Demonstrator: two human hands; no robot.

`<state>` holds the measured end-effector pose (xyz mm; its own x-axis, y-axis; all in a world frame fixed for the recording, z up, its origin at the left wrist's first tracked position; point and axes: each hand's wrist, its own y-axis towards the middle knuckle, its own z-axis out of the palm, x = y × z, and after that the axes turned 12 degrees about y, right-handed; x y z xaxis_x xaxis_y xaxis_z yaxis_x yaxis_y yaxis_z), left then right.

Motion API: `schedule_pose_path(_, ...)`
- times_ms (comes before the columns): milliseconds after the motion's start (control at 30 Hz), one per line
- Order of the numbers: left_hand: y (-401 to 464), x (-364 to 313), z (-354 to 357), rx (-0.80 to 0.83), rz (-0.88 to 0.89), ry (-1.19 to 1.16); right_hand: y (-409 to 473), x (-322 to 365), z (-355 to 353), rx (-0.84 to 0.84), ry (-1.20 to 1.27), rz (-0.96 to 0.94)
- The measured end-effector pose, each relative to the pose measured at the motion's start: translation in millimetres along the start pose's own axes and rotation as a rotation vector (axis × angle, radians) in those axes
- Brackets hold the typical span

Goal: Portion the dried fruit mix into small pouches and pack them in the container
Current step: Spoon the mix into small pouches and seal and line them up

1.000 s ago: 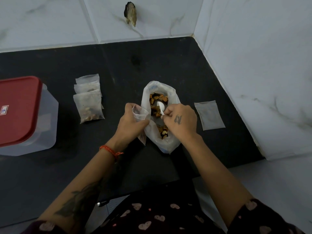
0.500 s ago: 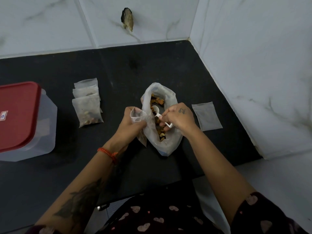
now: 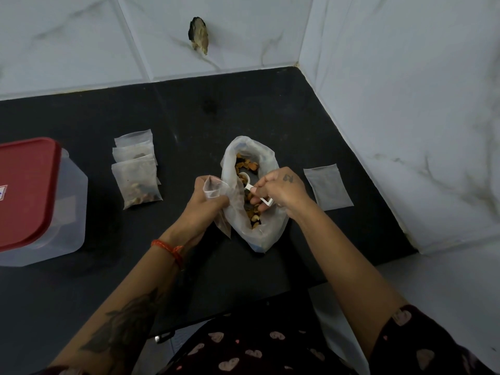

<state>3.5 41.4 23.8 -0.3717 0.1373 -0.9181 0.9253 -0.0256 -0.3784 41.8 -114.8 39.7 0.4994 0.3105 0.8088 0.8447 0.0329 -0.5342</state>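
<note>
White marble-look walls meet at a corner behind a black table (image 3: 81, 280). Left edge: clear container (image 3: 71, 209) with red lid (image 3: 25, 190) on. Beside it, a stack of filled pouches (image 3: 136, 180); one flat pouch (image 3: 328, 186) lies right of the bag (image 3: 266, 234). Bag sits centre, open, dried fruit mix (image 3: 247, 166) inside. Left hand (image 3: 203, 207) grips a small open pouch (image 3: 213, 186) against the bag's left rim. Right hand (image 3: 281, 190) pinches a white scoop (image 3: 247, 181), bowl down in the mix.
</note>
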Motion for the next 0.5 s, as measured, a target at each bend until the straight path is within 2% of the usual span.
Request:
schedule_pose_path(233,2.0,0.6,0.8,-0.029,-0.024,-0.017,-0.3,-0.9,-5.2,0.012,0.195,0.071)
schedule_pose_path(500,1.9,0.9,-1.0,-0.034,-0.035,-0.055,4.2,-4.3,-6.1,-0.003,0.212,0.089)
